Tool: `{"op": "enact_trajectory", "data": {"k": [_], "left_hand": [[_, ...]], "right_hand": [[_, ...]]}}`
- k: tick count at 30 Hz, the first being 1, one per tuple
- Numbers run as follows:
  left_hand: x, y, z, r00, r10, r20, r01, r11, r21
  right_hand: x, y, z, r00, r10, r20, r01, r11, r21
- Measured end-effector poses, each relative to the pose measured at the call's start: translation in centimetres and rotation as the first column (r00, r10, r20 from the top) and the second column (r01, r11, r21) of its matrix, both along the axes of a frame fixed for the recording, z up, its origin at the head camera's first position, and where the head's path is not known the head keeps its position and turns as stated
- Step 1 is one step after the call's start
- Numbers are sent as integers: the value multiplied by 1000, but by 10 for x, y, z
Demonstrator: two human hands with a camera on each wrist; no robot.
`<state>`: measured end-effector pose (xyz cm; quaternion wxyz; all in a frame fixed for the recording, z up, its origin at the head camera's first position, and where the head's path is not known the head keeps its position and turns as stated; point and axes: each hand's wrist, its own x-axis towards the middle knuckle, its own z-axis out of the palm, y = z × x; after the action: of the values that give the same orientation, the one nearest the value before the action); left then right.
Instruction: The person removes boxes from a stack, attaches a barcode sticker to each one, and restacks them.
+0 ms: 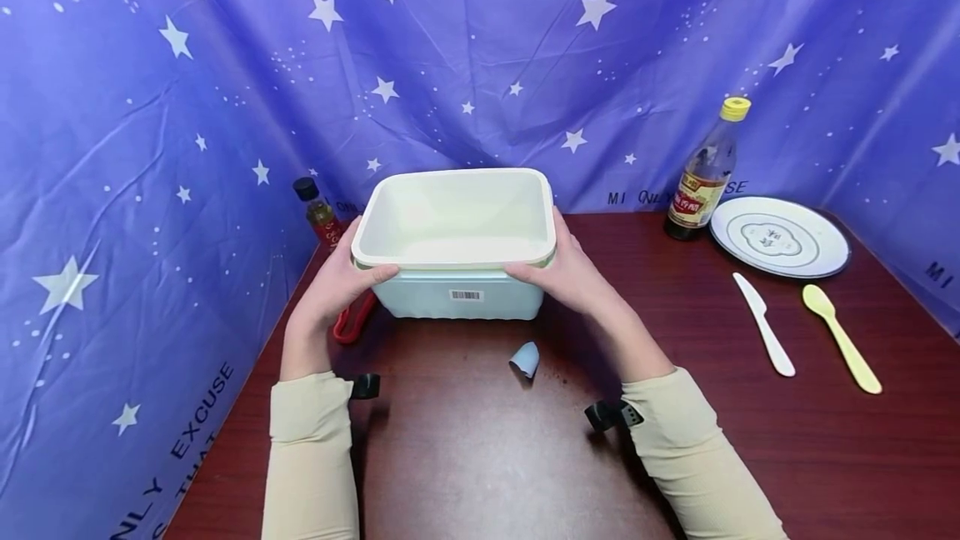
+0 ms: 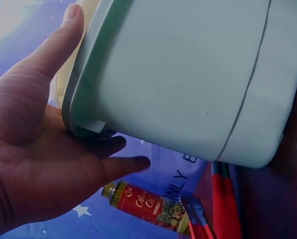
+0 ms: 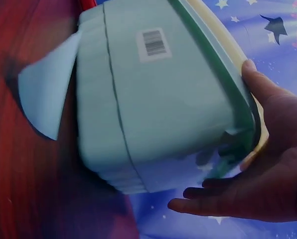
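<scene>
A rectangular plastic storage bin (image 1: 461,297), light blue-green outside with a cream inside, stands at the back middle of the table. My left hand (image 1: 335,286) grips its left end, thumb lying along the front rim and the other fingers under the lip. On the opposite end, my right hand (image 1: 573,277) holds the rim the same way. A barcode sticker (image 3: 154,44) shows on the bin's front wall. The bin looks bare inside. Close to my left hand are a red-handled tool (image 2: 225,206), partly behind the bin, and an olive oil bottle (image 2: 146,205).
A small blue curved shell-like piece (image 1: 527,358) lies in front of the bin with dark crumbs beside it. To the right are a brown sauce bottle (image 1: 699,182) with a yellow cap, a white plate (image 1: 780,237), a white knife (image 1: 763,323) and a yellow spoon (image 1: 842,338).
</scene>
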<state>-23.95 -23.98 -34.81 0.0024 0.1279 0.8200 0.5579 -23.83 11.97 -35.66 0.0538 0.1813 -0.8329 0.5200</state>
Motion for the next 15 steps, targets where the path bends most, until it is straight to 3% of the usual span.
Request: {"op": "enact_trajectory", "data": {"k": [3,7,9,12,15], "left_hand": [[2,0,2,998,60,30,-58,996,-68],[8,5,10,991,131,8,-130,986,-104],[17,14,22,990,142,-21,-143,986,-87],[22,19,29,984,162,-80,-169,981,-92],[22,21,30,963,185,-198,-213,968,-131]], "right_hand": [[1,11,4,999,-13,44,8,994,105],[4,27,12,997,-61,56,47,975,219],[6,34,16,997,-76,34,66,971,229],[11,42,19,996,-89,-12,90,967,237],[15,49,21,991,-104,-79,119,965,232]]}}
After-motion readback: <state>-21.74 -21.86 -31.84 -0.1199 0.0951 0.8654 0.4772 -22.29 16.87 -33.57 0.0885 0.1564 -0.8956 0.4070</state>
